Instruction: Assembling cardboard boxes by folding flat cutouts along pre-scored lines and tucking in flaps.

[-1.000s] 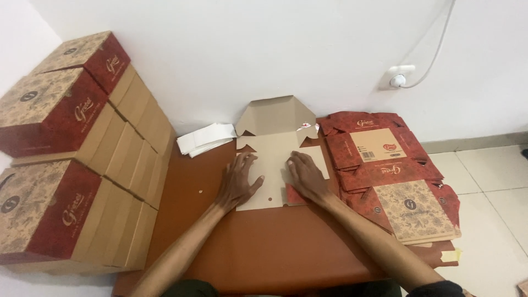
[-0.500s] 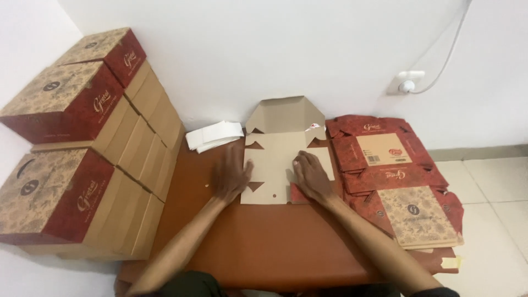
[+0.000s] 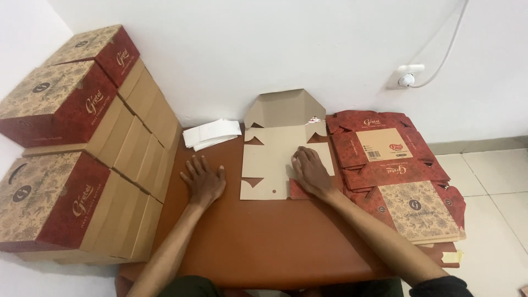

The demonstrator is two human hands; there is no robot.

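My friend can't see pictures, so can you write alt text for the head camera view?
A person's right hand presses on an unfolded flat cardboard box on a brown table, while the left hand rests flat on the table beside it. Finished red-and-tan boxes are stacked left; flat box blanks lie right.

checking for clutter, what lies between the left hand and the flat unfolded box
Nothing: in the head view only bare brown table separates the left hand from the flat box.
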